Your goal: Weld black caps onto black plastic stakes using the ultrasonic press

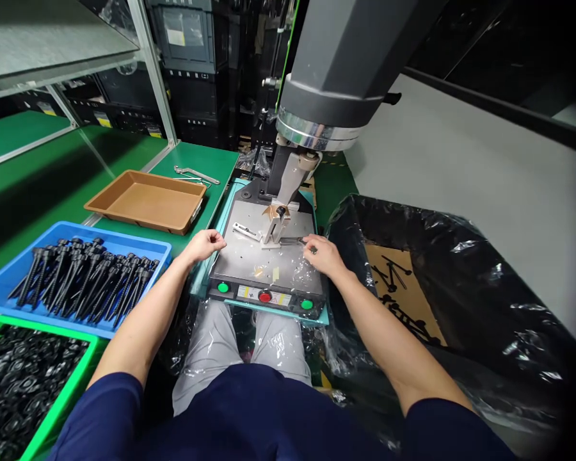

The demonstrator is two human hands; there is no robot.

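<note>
I sit at a press machine with a grey metal base plate and a big grey head overhead. My right hand is closed on a thin dark rod that lies across the plate with its tip in the small fixture under the horn. My left hand rests loosely curled at the plate's left edge, and I see nothing in it. Along the front panel sit two green buttons and a red button.
A blue tray of long black rods stands at my left, with a green bin of small black parts nearer me. Behind it lies a brown tray. At my right a carton lined with a black bag holds several black pieces.
</note>
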